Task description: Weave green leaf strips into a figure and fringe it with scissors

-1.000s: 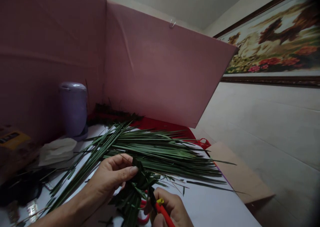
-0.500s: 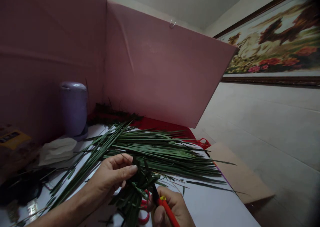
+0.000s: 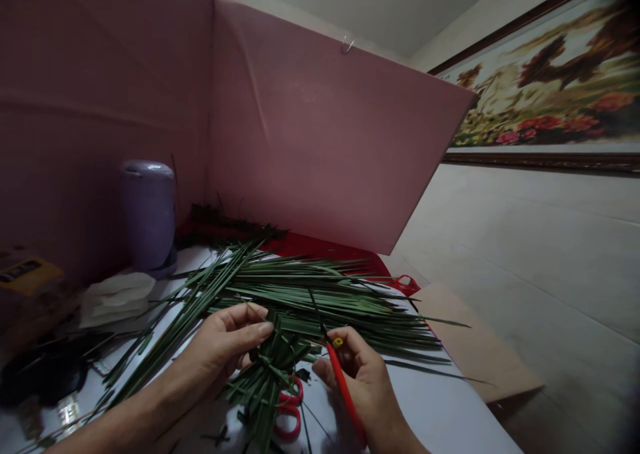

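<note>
Between the thumb and fingers of my left hand point(image 3: 227, 341) is a woven piece of green leaf strips point(image 3: 267, 367), its loose ends hanging toward me. My right hand point(image 3: 363, 381) is closed round a tool with an orange-red handle point(image 3: 345, 387), a narrow dark tip and a small yellow part. The tip points up and away, to the right of the woven piece and apart from it. Under the hanging strips, red scissor handles point(image 3: 289, 422) show on the white table; their blades are hidden.
Long green leaves point(image 3: 325, 294) lie in a pile behind my hands. At left stand a purple canister point(image 3: 149, 217), a white tissue pack point(image 3: 117, 299) and dark items point(image 3: 45, 367). Pink panels point(image 3: 320, 134) rise behind; a cardboard box point(image 3: 480, 341) sits beyond the right edge.
My right hand has moved up and right with the tool, drawing its tip away from the woven leaf piece. My left hand keeps its hold, almost in place.
</note>
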Tool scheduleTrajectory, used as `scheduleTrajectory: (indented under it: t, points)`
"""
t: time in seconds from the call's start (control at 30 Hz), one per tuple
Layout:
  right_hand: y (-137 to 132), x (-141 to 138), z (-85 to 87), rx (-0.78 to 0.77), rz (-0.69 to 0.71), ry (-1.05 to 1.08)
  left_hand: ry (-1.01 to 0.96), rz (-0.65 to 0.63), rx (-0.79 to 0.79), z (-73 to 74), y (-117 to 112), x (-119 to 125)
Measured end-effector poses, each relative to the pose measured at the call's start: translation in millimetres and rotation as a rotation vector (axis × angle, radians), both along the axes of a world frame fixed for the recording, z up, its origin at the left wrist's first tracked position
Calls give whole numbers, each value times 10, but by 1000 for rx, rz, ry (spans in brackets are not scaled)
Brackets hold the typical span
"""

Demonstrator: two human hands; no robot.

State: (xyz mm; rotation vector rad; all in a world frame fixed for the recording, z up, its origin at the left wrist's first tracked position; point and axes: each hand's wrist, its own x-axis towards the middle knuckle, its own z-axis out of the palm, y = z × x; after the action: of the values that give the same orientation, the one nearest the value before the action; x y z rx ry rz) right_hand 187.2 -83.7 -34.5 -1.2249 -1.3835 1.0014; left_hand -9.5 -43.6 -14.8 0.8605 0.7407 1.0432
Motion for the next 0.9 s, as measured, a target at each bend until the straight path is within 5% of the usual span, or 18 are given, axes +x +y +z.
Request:
scheduleTrajectory:
  t: [0.27, 0.47, 0.67, 0.9]
  points:
    - [84, 207, 3, 294, -176, -675, 13, 22, -31, 3, -12, -4]
    - [252, 319, -46, 447, -169, -925, 23, 85, -28, -79, 27, 18]
    - [186, 243, 37, 507, -99, -627, 36, 150, -76, -30, -25, 41]
    - [124, 155, -27, 220, 135, -283, 53, 38, -56, -6, -50, 36]
